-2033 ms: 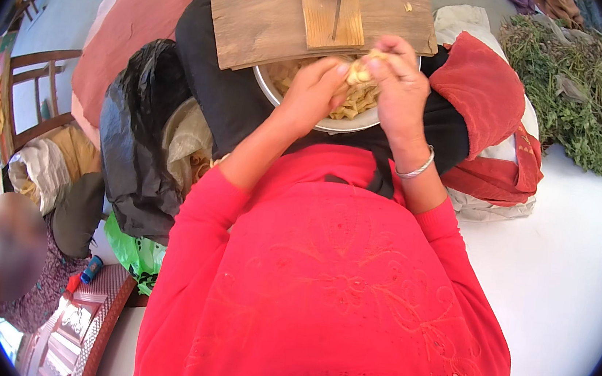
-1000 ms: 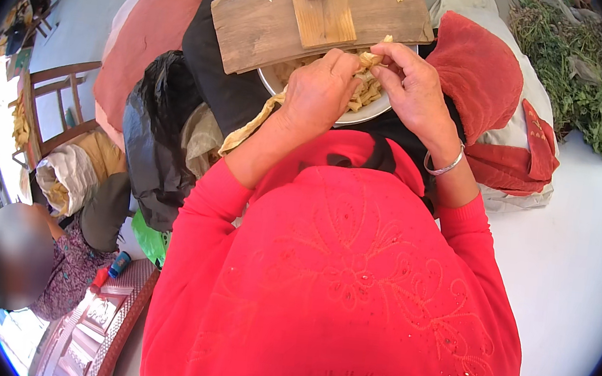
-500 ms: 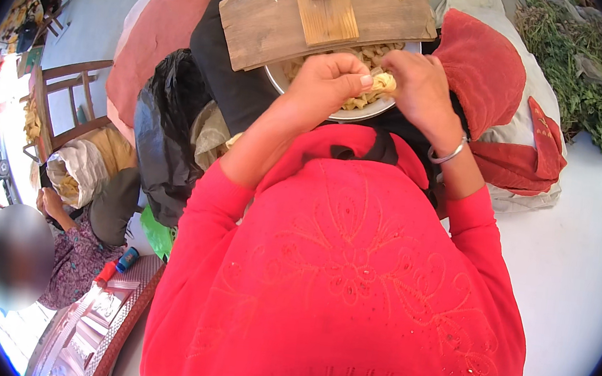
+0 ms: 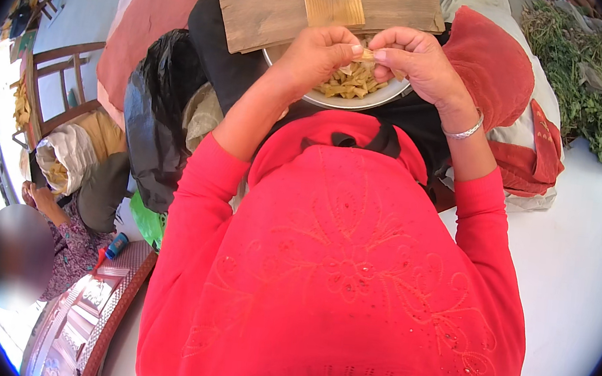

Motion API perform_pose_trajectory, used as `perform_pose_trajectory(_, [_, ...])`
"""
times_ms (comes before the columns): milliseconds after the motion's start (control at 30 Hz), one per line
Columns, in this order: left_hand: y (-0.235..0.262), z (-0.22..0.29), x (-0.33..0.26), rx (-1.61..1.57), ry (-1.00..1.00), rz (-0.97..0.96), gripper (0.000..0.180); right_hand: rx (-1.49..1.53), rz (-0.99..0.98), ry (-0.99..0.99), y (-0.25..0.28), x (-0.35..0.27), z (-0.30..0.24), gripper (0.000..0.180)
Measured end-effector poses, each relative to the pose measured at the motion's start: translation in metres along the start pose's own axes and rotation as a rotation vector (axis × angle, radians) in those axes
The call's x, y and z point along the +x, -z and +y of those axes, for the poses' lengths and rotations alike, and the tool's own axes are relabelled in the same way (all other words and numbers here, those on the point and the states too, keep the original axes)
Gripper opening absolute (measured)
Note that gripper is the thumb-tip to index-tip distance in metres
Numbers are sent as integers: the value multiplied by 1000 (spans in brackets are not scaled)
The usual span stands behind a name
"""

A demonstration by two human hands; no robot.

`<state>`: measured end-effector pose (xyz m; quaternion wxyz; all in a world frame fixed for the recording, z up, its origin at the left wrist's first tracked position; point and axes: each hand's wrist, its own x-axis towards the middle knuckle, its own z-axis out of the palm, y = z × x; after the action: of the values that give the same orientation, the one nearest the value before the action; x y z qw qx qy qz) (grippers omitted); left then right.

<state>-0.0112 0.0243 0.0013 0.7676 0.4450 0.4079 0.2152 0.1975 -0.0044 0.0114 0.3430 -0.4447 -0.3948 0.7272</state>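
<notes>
Between the fingertips of my two hands is a small pale yellow strip (image 4: 365, 55), of a kind I cannot make out. My left hand (image 4: 319, 56) pinches its left end with thumb and forefinger. At the other end, my right hand (image 4: 422, 66), with a silver bangle on the wrist, grips it with bent fingers. Just below the hands sits a white bowl (image 4: 348, 105) holding many yellowish, curled pieces (image 4: 352, 85). A wooden board (image 4: 260, 13) with a lighter crosspiece (image 4: 331, 2) lies over the bowl's far side and hides part of it.
A black plastic bag (image 4: 156, 114) stands left of my lap. Red cloth (image 4: 486, 68) over a whitish sack lies right, with cut green plants (image 4: 582, 93) beyond. Farther left are a wooden chair (image 4: 69, 90), a white sack (image 4: 66, 156) and another person (image 4: 78, 253) with hands together.
My hands have drawn slightly apart and moved up a little in the picture. The bulkier yellow piece seen between them before now shows as a thin strip stretched between the fingertips.
</notes>
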Motion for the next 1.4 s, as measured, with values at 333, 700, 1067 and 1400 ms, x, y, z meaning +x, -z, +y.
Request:
perform_pose_trajectory(333, [42,15,3,125,-45,-18,17,-213,157,186,5,21,-9,10])
perform_pose_trajectory(700, [76,21,38,215,-151,116,10,-402,292,286,-6,63,-1,7])
perform_pose_trajectory(1067, [87,-8,47,773,-423,434,13,-1124,483,509,9,64,18,11])
perform_pose_trajectory(1400, [-5,-2,1,-442,105,46,18,-1115,493,489,-44,39,10,21])
